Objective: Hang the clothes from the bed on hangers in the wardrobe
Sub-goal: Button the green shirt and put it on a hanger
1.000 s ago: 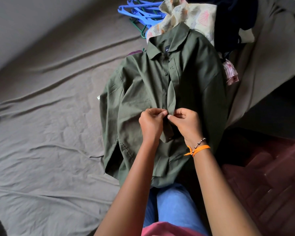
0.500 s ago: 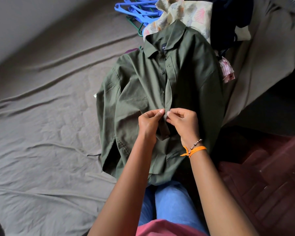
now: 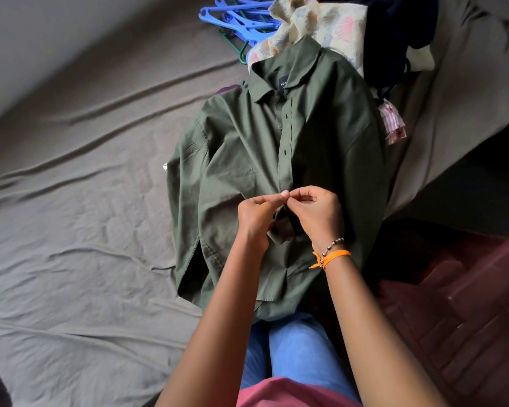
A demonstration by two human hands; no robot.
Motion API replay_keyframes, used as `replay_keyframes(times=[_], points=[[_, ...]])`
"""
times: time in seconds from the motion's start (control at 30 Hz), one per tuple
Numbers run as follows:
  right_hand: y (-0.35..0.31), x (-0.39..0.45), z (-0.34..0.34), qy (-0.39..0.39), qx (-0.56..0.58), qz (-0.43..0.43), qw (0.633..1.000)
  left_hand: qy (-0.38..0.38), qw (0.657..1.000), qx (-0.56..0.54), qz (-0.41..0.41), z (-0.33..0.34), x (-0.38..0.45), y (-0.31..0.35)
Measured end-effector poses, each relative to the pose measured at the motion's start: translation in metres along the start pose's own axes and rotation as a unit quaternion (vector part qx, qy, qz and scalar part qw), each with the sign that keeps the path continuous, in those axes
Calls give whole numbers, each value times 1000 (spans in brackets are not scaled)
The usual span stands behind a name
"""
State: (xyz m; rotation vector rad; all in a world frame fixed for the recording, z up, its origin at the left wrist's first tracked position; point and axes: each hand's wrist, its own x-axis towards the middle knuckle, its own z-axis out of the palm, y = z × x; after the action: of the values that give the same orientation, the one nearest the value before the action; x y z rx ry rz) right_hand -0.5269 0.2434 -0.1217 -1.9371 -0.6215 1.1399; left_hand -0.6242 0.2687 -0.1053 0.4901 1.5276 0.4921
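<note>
We note left hand (image 3: 254, 214), right hand (image 3: 313, 211) both pinching green shirt (image 3: 247, 148) placket, probably at button; placket runs straight away from us toward collar.

This is a bedroom in a home. A bed (image 3: 71, 230) fills the left and centre of the frame, covered with a creased grey-brown sheet whose quilted mattress pattern shows through. Clothes lie on it: an olive green shirt (image 3: 247, 148) spread flat in the middle, and at the top of the frame a pale shell-print garment (image 3: 315, 27), a dark garment (image 3: 394, 33) and a pink striped piece (image 3: 391, 124). Blue plastic hangers (image 3: 235, 19) are heaped at the upper centre, just beside the clothes. At the lower right, dark reddish floor tiles (image 3: 453, 333) run along the bed's edge.
</note>
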Motion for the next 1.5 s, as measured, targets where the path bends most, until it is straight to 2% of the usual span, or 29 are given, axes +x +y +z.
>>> replay_keyframes(times=[0.1,0.17,0.27,0.3,0.33,0.37,0.43,0.47,0.5,0.57,0.63,0.67,0.7,0.8,0.83,0.93,1.1,1.27,1.3,1.4,1.43,1.5], points=[[3,1,-2,-34,12,-1,999,9,1000,-3,9,2,4,1],[6,4,-7,-84,69,26,994,-22,1000,-11,-1,1,6,2],[5,11,-21,-175,238,130,946,-119,992,-24,-30,-3,8,4],[4,14,-24,-194,259,160,932,-129,991,-26,-32,-3,9,3],[3,17,-24,-197,245,172,933,-121,992,-25,-25,-2,11,0],[1,22,-22,-175,192,155,953,-94,996,-9,-1,1,12,-4],[-5,34,-12,-47,50,36,997,-7,994,76,78,8,16,-11],[-12,40,-5,24,-9,-47,999,35,984,133,116,12,17,-14],[-19,45,3,64,-61,-128,988,66,968,193,149,15,17,-16],[-25,58,20,52,-167,-220,960,105,912,350,188,17,14,-17],[-24,70,29,19,-258,-220,941,119,838,500,185,14,12,-16],[-21,76,29,19,-280,-204,938,133,814,530,195,14,11,-14],[-18,80,27,29,-283,-183,941,148,809,525,219,14,11,-10],[-6,90,16,64,-233,-109,964,138,837,405,340,22,17,5],[-3,91,12,63,-206,-93,972,123,843,392,346,27,23,11],[7,94,3,43,-142,-53,988,131,848,439,265,42,49,23],[15,98,-3,18,-117,-47,992,161,822,521,166,50,82,25],[16,101,1,0,-93,-54,994,153,811,536,176,47,97,20],[15,101,2,-3,-85,-54,995,152,827,511,176,45,99,20],[8,96,3,-3,-53,-60,997,139,907,363,164,41,92,27],[5,93,4,3,-42,-64,997,129,920,328,170,41,85,30],[-1,85,7,23,-27,-82,996,113,925,304,198,40,71,35]])
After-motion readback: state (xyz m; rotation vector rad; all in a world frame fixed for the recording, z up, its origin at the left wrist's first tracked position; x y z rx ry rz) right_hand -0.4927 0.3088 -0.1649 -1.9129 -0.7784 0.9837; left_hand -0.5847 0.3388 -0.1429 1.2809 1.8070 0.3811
